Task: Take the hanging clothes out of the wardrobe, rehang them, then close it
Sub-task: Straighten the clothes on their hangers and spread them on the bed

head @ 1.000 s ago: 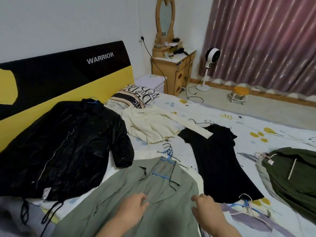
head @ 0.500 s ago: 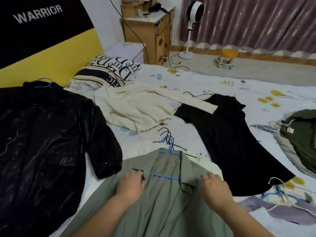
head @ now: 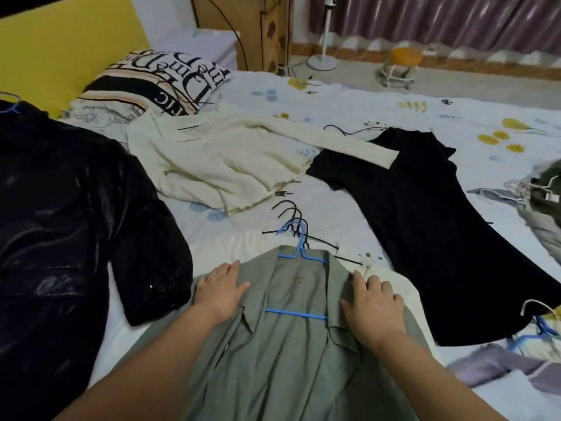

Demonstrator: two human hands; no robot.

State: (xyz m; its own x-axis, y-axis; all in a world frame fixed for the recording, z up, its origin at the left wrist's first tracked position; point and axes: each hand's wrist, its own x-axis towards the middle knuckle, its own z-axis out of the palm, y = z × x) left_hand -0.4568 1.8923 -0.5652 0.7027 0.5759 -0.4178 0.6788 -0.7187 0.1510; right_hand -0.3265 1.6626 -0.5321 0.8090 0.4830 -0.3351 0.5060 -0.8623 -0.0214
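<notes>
A grey-green shirt (head: 282, 357) lies on the bed in front of me with a blue hanger (head: 299, 259) inside its collar. My left hand (head: 221, 288) rests flat on the shirt's left shoulder, fingers straight. My right hand (head: 372, 302) presses on the right shoulder and collar, fingers spread. Several black hangers (head: 291, 214) lie just beyond the collar. A shiny black jacket (head: 60, 226) lies to the left, a cream sweater (head: 224, 159) behind, a black dress (head: 425, 226) to the right.
A printed pillow (head: 158, 83) sits by the yellow headboard (head: 66, 44). A dark green garment (head: 546, 189) with hangers lies at the right edge, a purple-grey one (head: 498, 363) at lower right. Beyond the bed (head: 334, 101) stand a wooden cabinet (head: 258, 28), a fan base (head: 322, 60) and a small stool (head: 400, 68).
My view has dropped and come closer to the bed. Both hands have slid up the green shirt to its shoulders beside the blue hanger.
</notes>
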